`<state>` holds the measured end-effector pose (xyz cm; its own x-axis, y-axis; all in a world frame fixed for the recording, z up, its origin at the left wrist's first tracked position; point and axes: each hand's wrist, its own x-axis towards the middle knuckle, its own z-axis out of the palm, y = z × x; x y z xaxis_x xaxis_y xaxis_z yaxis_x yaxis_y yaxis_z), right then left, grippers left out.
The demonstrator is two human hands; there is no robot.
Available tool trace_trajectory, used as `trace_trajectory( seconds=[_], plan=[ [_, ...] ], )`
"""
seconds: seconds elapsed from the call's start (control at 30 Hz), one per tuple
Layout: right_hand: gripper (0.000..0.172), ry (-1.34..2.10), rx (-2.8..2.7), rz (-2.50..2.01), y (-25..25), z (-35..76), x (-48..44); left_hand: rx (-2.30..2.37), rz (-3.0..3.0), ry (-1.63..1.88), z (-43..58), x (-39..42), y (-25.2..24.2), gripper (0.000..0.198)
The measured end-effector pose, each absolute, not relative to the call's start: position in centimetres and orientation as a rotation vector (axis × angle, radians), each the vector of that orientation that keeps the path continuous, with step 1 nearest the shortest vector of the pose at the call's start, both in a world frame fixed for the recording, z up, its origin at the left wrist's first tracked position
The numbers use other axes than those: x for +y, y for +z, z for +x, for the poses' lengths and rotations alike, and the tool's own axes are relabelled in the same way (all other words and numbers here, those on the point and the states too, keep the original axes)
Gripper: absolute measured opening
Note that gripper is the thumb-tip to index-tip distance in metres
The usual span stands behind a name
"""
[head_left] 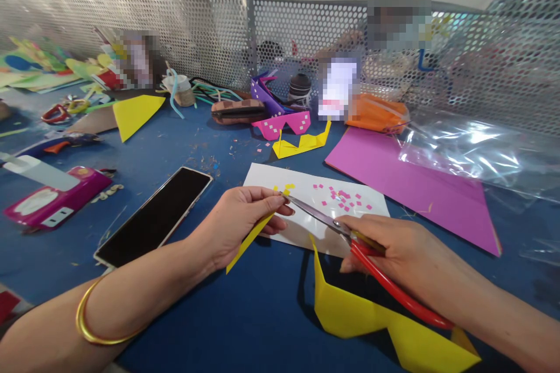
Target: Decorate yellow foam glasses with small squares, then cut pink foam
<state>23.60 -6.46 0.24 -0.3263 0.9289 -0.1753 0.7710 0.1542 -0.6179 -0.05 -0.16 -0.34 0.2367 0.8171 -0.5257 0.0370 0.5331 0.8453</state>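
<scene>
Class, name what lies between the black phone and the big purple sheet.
Head view: a white sheet strewn with small pink squares, the left hand holding a yellow strip over its near corner.

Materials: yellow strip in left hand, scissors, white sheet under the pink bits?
The yellow strip looks like thin matte paper: flat, crisp cut edge. The scissors have shiny grey blades, likely steel; glossy red handles, probably plastic. The white sheet is matte paper or thin card; cannot tell which.

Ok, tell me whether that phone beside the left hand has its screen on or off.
Off: the smartphone lies face up on the blue table, and its screen is uniformly black, with no picture or glow.
</scene>
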Motion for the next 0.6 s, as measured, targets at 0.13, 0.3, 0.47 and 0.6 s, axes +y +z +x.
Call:
trace_trajectory(
  seconds=[0.13, 0.3, 0.47, 0.6],
  plan=[
    [0.021, 0.924, -2.186, -1.685, 0.18, 23.65, -6.41, 1.222, 0.863, 0.624, -0.07, -0.06, -0.38, 0.017],
    [0.016, 0.946, -2.189, -1.676, 0.13, 23.68, -6.39, 1.207, 0.859, 0.622, -0.20, -0.09, -0.57, 0.017],
    [0.027, 0.928, -2.160, -1.678, 0.29, 23.54, -6.31, 1.215, 0.866, 0.626, -0.08, -0.07, -0.37, 0.017],
    [0.034, 0.789, -2.121, -1.763, 0.27, 23.82, -6.24, 1.228, 0.862, 0.612, -0.01, -0.08, -0.06, 0.018]
  ],
)
